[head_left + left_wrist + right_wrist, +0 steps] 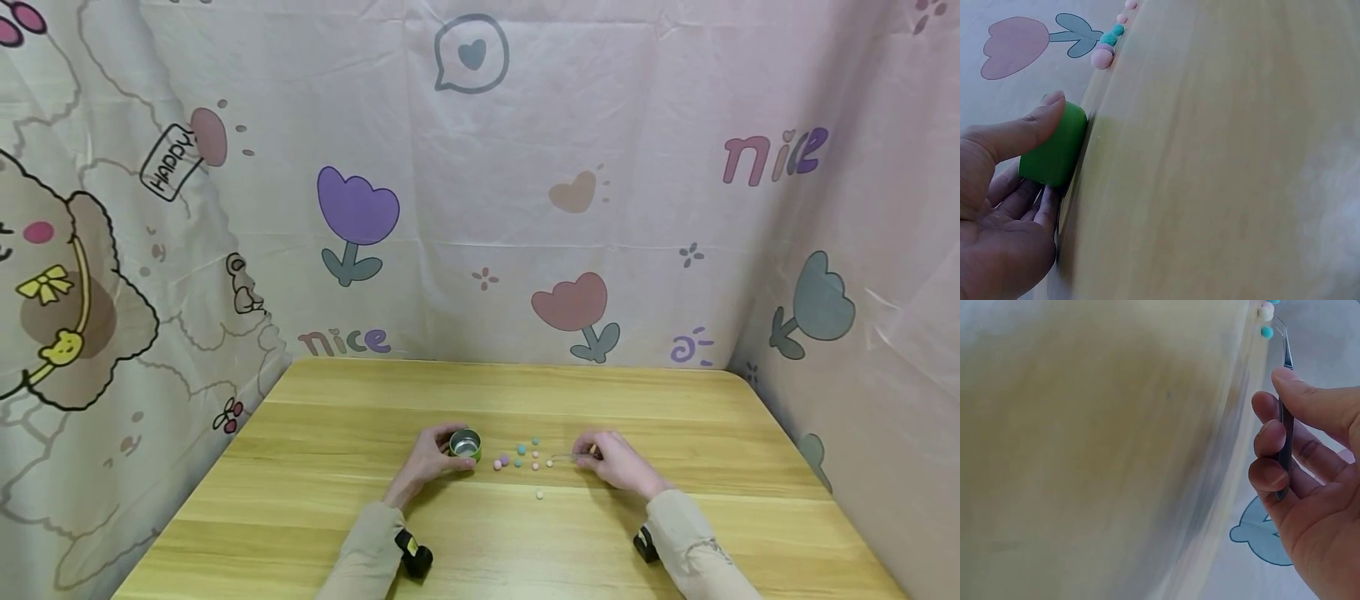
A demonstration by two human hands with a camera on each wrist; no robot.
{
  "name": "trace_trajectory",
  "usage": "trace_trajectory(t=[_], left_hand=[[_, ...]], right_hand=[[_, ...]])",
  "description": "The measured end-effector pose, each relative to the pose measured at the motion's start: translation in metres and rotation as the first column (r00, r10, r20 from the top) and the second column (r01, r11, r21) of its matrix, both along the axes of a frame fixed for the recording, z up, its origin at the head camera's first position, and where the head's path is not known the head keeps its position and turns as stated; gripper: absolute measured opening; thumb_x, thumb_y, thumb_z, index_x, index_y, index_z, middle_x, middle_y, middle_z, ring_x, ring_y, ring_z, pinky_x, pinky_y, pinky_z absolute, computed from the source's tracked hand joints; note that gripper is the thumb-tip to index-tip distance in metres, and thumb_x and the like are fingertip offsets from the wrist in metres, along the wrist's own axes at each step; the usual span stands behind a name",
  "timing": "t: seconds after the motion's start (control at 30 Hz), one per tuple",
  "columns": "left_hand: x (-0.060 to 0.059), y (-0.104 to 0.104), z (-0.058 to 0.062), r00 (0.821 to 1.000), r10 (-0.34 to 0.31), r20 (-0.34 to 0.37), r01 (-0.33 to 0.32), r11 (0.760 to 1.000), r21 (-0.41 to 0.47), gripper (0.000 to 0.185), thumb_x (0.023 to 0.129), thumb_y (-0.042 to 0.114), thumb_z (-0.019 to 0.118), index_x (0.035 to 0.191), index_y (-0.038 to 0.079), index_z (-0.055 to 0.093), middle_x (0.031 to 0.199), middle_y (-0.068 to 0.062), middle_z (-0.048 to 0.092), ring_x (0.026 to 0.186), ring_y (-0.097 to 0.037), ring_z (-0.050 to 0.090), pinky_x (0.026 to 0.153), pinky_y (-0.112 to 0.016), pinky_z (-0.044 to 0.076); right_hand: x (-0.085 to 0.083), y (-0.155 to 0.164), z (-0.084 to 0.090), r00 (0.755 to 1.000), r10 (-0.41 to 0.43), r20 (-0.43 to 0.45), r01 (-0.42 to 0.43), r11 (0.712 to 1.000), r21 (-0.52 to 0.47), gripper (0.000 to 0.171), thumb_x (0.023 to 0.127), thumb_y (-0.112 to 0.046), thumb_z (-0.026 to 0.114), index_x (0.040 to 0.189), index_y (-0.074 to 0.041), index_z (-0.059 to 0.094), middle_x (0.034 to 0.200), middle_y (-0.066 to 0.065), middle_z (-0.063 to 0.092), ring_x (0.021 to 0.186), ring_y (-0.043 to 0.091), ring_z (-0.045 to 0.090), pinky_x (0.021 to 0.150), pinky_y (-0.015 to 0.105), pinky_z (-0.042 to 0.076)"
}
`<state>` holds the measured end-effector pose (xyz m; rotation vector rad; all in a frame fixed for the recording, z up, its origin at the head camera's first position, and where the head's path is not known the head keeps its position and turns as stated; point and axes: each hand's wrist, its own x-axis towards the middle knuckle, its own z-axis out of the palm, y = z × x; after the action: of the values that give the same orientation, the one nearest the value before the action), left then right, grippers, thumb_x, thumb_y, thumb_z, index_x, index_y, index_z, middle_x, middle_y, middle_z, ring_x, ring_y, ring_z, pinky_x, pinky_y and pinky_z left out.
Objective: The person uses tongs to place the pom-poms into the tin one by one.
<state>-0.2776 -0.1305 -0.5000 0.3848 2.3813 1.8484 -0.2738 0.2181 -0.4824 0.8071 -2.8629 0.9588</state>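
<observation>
Our left hand (433, 452) grips, thumb opposite fingers; our right hand (618, 462) pinches, fingers curled. Our sleeved forearms (366, 550) reach forward.

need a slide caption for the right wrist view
Right hand holding tweezers, their bent tips close to small pale and teal balls.

head view faces forward, down, from farther back; closer wrist views share the balls (1108, 40).
</observation>
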Motion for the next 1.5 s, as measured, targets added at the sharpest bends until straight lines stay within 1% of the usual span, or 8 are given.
trace_trajectory(t=[0.2,0.4,0.7,0.93,1.1,1.27,1.5], left_hand=[[0.0,0.0006,0.0,1.0,0.007,0.005,-0.007,1.0,-0.005,0.065,0.074,-0.005,0.084,0.132,-0.01,0.056,0.128,-0.029,0.062,0.12,-0.041,0.062,0.108,-0.052,0.05],[-0.0009,0.0005,-0.0011,1.0,0.006,0.01,-0.006,1.0,0.001,0.066,0.073,-0.004,0.085,0.133,-0.01,0.056,0.129,-0.03,0.062,0.12,-0.042,0.061,0.108,-0.053,0.05],[-0.0024,0.0003,-0.0022,1.0,0.011,-0.009,-0.011,1.0,-0.029,0.066,0.074,-0.003,0.085,0.133,-0.01,0.056,0.13,-0.029,0.062,0.123,-0.044,0.059,0.11,-0.054,0.047],[-0.003,-0.0003,-0.0025,1.0,0.007,-0.013,-0.007,1.0,-0.026,0.066,0.074,-0.003,0.085,0.132,-0.01,0.057,0.129,-0.029,0.062,0.124,-0.044,0.059,0.111,-0.054,0.047],[-0.0028,-0.0009,-0.0035,1.0,0.003,-0.014,-0.004,1.0,-0.027,0.066,0.073,-0.003,0.085,0.132,-0.01,0.056,0.129,-0.03,0.062,0.123,-0.044,0.06,0.11,-0.054,0.047],[-0.0023,-0.0012,-0.0037,1.0,-0.001,-0.012,0.001,1.0,-0.021,0.066,0.073,-0.003,0.085,0.132,-0.01,0.056,0.129,-0.03,0.062,0.123,-0.044,0.06,0.111,-0.054,0.047],[-0.0015,-0.0013,-0.0037,1.0,-0.006,0.001,0.006,1.0,-0.012,0.066,0.074,-0.003,0.085,0.133,-0.01,0.056,0.129,-0.03,0.062,0.122,-0.043,0.061,0.108,-0.052,0.05]], right_hand=[[-0.0001,-0.0004,0.0,1.0,-0.001,-0.005,0.001,1.0,0.009,0.004,0.09,-0.004,0.07,0.091,-0.007,0.072,0.084,0.0,0.07,0.071,-0.001,0.051,0.064,0.017,0.047],[-0.0001,-0.002,0.0006,1.0,-0.011,0.019,0.011,1.0,0.008,0.005,0.09,-0.003,0.069,0.091,-0.007,0.072,0.083,-0.003,0.069,0.071,0.0,0.052,0.062,0.017,0.047],[0.0002,-0.0029,0.001,1.0,-0.007,0.002,0.007,1.0,0.015,0.007,0.089,-0.005,0.072,0.088,-0.012,0.071,0.082,-0.006,0.068,0.072,0.0,0.053,0.063,0.018,0.047],[0.0009,-0.0044,0.004,1.0,0.016,-0.02,-0.016,0.999,0.038,0.008,0.089,-0.004,0.072,0.087,-0.012,0.071,0.084,-0.005,0.069,0.076,0.002,0.055,0.066,0.019,0.049],[0.0008,-0.006,0.0047,1.0,0.023,-0.015,-0.022,0.999,0.042,0.009,0.089,-0.003,0.07,0.088,-0.011,0.072,0.084,-0.003,0.07,0.077,0.005,0.057,0.067,0.021,0.051],[0.0006,-0.0075,0.0029,1.0,0.013,-0.002,-0.012,0.999,0.049,0.011,0.089,-0.002,0.07,0.088,-0.012,0.072,0.084,-0.004,0.07,0.076,0.004,0.056,0.066,0.019,0.049],[0.0,-0.0078,0.0014,1.0,0.007,0.001,-0.007,0.999,0.049,0.012,0.089,-0.002,0.07,0.086,-0.013,0.071,0.083,-0.005,0.069,0.075,0.003,0.054,0.065,0.019,0.048]])
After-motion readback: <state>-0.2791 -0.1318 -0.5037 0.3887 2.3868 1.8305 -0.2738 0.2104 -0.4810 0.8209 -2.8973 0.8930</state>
